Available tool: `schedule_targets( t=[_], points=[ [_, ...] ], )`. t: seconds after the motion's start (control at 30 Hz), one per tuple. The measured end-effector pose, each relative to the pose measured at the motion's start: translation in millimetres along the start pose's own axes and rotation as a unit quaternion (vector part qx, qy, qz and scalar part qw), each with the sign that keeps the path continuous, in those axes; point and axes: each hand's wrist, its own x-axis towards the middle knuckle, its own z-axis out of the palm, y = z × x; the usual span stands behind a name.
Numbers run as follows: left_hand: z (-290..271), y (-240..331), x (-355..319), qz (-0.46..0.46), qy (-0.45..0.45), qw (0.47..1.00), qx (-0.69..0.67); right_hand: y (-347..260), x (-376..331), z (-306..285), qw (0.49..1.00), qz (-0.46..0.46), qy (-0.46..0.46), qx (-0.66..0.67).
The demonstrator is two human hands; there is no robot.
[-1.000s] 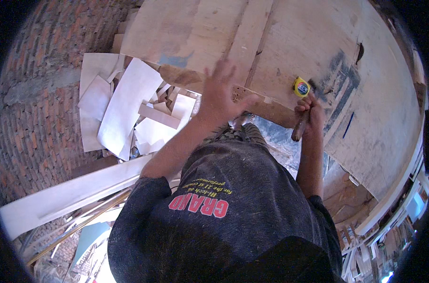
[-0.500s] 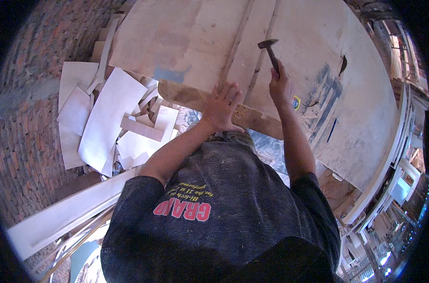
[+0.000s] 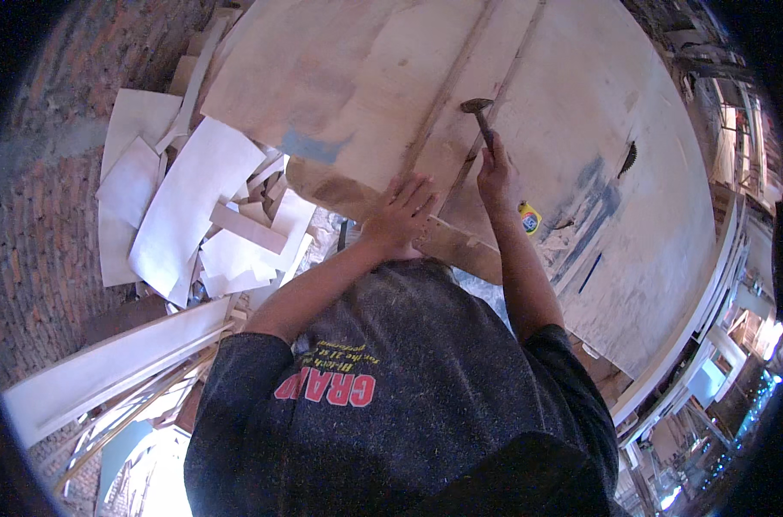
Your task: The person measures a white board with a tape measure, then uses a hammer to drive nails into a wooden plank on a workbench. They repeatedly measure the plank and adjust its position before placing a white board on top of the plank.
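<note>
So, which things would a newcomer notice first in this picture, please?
Probably the hammer, held in the right hand over the wooden worktop. Next come the yellow tape measure, lying right of centre, and the dark toothed blade farther right. Pale boards lie heaped at the left.

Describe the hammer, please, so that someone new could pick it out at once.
Start at the broad wooden worktable, then find the person's right hand over it. The hammer juts from that fist toward the table's far side; its dark head and slim shaft set it apart from the rounded yellow tape measure nearby.
</note>
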Motion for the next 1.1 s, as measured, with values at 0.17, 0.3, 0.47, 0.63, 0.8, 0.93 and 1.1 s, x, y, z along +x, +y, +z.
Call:
schedule_targets(
  t=[0.17,0.3,0.47,0.63,0.8,0.93,1.1],
  points=[
    [12.9,-8.9,-6.5,0.040,0.033,0.997,0.062,13.0,20.4,-18.7,0.997,-0.024,-0.075,0.006],
    [12.0,-9.3,-13.8,0.016,0.018,0.999,-0.042,20.1,10.4,-41.2,0.976,0.071,-0.137,0.151],
    [-7.9,-24.2,-30.7,-0.012,0.032,0.999,-0.031,30.3,0.9,-59.5,0.943,0.151,-0.147,0.258],
    [-63.9,-82.4,-63.4,-0.141,-0.083,0.984,0.063,58.7,10.8,-41.2,0.941,0.143,-0.057,0.301],
    [-97.7,-124.7,-121.6,-0.231,-0.044,0.962,0.135,50.1,28.5,-33.0,0.921,0.175,-0.032,0.347],
    [-99.2,-128.0,-186.5,-0.278,-0.100,0.936,0.189,42.2,38.8,-17.5,0.912,0.146,-0.004,0.383],
    [-106.9,-98.7,-231.6,-0.441,-0.005,0.877,0.192,32.0,64.0,0.0,0.924,0.132,-0.029,0.359]
  ],
)
